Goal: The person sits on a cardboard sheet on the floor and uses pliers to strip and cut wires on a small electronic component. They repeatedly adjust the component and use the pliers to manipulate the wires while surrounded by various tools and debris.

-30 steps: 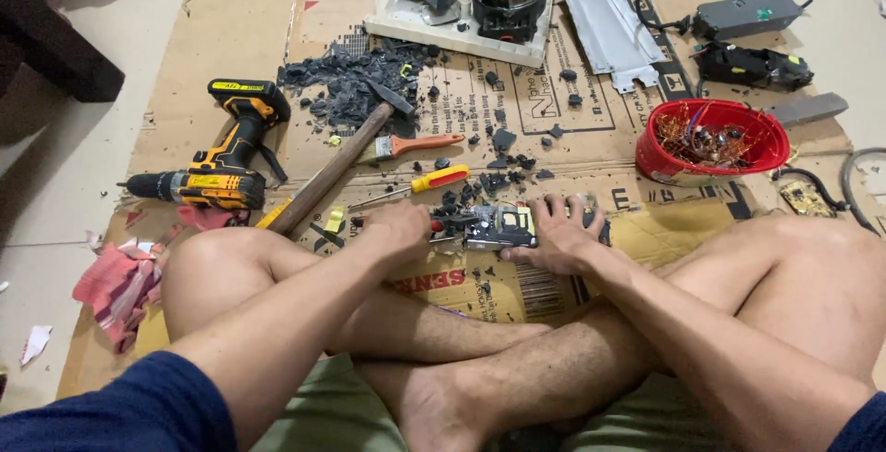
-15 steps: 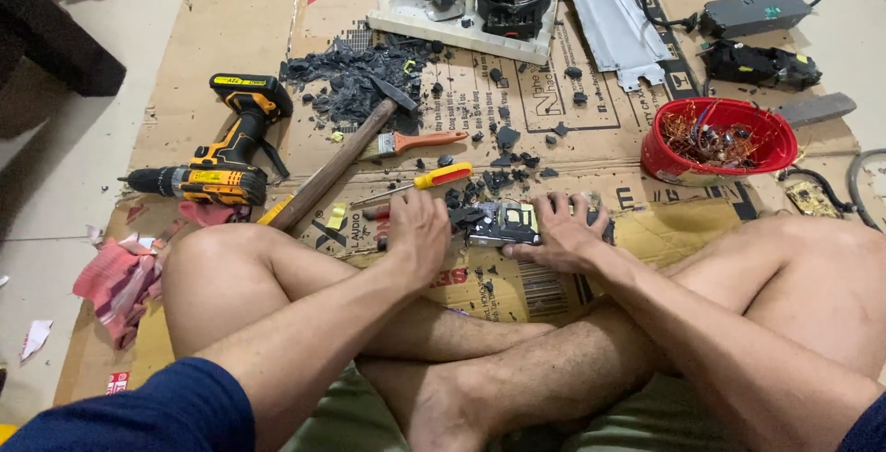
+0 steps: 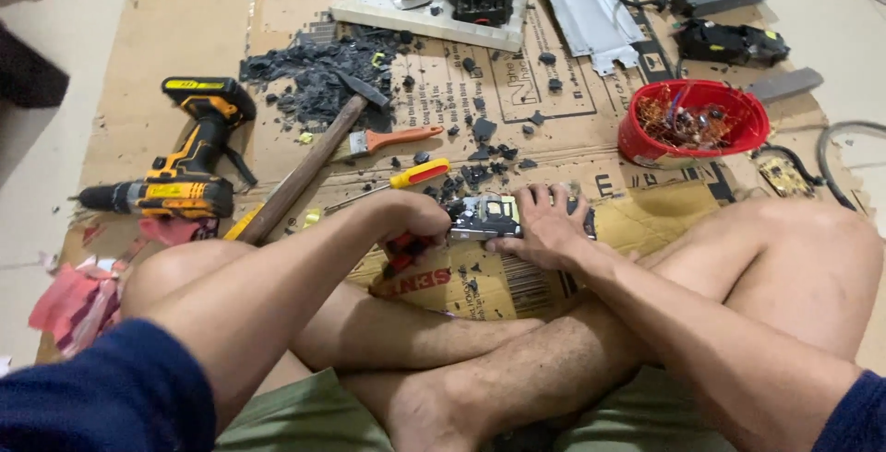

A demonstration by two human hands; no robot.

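Electronic module (image 3: 487,217), small and partly metal, lies on the cardboard sheet (image 3: 138,37) just ahead of the crossed legs. Left hand (image 3: 411,226) is clenched on a red-handled tool (image 3: 399,251) at the module's 9 o'clock. Right hand (image 3: 544,226) presses flat on the module, fingers spread. Judged progress: dismantling well advanced; black fragments (image 3: 314,69) are piled at 11 o'clock, and the red bowl (image 3: 646,143) at 2 o'clock holds salvaged parts. Cardboard covers a pale tiled floor.

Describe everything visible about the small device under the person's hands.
The small device is a boxy black and silver-grey assembly, seemingly metal and plastic, lying on the cardboard sheet before the crossed legs. The right hand presses flat on its right side; the left hand, gripping a red-handled tool, meets its left edge. Finer parts are too small to tell.
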